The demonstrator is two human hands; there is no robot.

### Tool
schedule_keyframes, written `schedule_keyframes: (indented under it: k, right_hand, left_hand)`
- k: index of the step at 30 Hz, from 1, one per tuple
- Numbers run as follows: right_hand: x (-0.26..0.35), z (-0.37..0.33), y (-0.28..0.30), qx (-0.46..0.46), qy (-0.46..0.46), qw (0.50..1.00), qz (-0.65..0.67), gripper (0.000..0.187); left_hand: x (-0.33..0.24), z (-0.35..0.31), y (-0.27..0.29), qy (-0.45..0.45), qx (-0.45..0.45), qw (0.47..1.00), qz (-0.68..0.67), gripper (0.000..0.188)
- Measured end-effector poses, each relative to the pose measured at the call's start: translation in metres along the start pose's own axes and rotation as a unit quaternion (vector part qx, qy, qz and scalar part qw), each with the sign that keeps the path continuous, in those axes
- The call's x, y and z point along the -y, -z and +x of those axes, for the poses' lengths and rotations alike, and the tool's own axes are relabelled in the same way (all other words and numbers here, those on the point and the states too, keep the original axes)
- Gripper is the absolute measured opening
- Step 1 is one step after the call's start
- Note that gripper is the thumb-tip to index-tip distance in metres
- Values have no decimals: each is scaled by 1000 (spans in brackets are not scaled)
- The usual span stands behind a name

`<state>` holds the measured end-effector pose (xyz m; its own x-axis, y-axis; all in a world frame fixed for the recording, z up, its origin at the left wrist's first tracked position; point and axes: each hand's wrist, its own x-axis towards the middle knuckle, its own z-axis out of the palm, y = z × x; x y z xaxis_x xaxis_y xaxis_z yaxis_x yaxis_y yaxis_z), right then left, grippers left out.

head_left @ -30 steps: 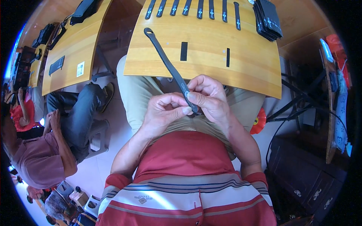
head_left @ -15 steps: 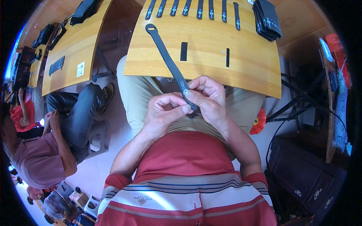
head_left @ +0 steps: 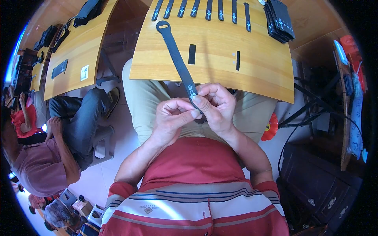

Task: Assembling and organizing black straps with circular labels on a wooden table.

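Note:
A long black strap [head_left: 176,55] with a slotted, rounded far end slants up and left from my hands over the near edge of the wooden table [head_left: 157,67]. White print marks its lower part. My left hand [head_left: 171,118] pinches the strap's lower end between thumb and fingers. From the right, my right hand [head_left: 215,106] grips it just above, thumb on the printed face. The fingers partly cover the lower end. Along the table's far side lies a row of several similar black straps [head_left: 208,10], slotted ends out of view.
A stack of black printed pieces [head_left: 278,21] sits at the table's far right. Two black strips [head_left: 191,54] mark the tabletop. To the left, another table [head_left: 75,59] holds black items, and a person [head_left: 43,169] sits beside it. A dark cabinet [head_left: 319,185] stands at right.
The strap's far end has shifted slightly right and up, so the strap stands a little steeper. Both hands keep their hold, with the right fingers slightly shifted.

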<state>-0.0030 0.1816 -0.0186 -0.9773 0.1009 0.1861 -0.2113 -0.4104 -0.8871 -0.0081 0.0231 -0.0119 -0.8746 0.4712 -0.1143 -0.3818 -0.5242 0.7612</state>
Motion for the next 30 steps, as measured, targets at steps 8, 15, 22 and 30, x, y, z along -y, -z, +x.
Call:
schedule_keyframes:
  k: [8, 15, 22, 30]
  right_hand:
    - [-13, -3, 7, -10, 39, 997, -72, 16]
    - [-16, 0, 8, -13, 55, 996, -65, 14]
    - [-12, 0, 6, -10, 43, 998, -50, 13]
    - [-16, -2, 9, -6, 56, 996, -76, 15]
  left_hand:
    - [3, -1, 0, 30, -29, 999, -16, 8]
    - [8, -1, 1, 13, -60, 997, 41, 11]
    - [5, -3, -3, -3, -69, 985, 155, 12]
    - [5, -5, -3, 4, -56, 988, 144, 12]
